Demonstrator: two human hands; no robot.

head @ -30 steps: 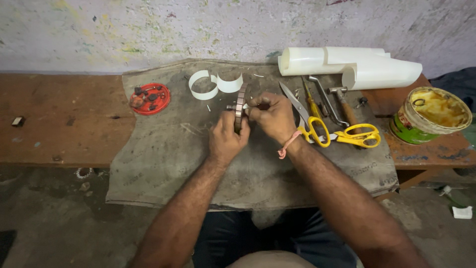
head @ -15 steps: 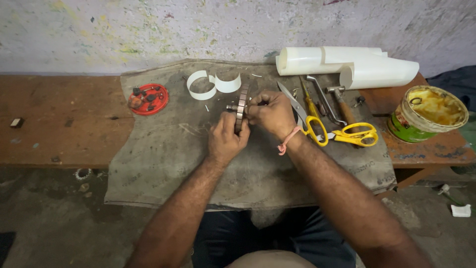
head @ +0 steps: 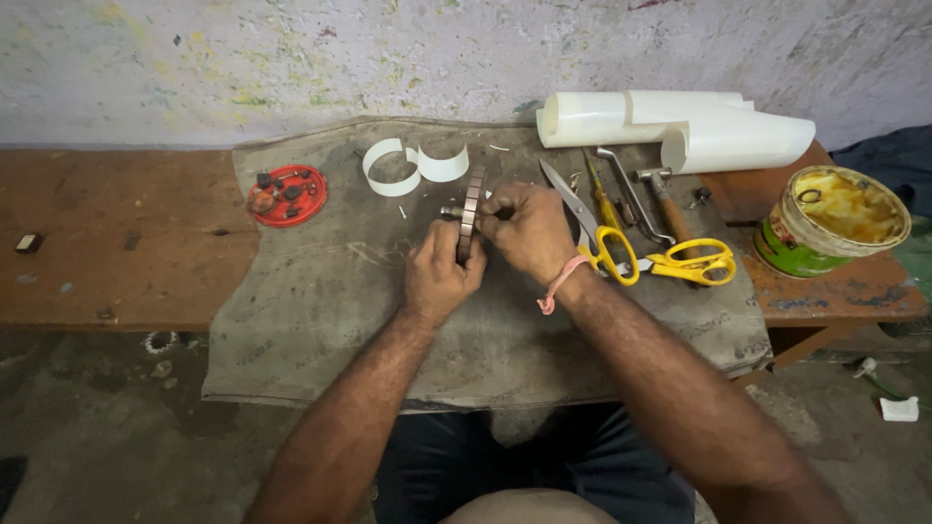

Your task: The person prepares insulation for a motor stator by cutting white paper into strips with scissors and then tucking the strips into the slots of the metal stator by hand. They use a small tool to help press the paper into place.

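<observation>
Steel-grey toothed disc [head: 473, 211], rigid and likely heavy, which we grasp edge-on: left hand [head: 442, 272] at rim, right hand [head: 524, 228] gripping its hub.

Single head-worn view, steeply down and close over the cloth-covered bench [head: 320, 320] (wall beyond).

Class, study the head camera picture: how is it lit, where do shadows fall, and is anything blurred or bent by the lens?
Head view: soft, even light with no glare; faint shadows lie under the left hand and right hand on the grey cloth. The disc-shaped metal part they hold is sharp; the forearms near the bottom edge look softer. The wide lens bows the wooden bench edge slightly.
</observation>
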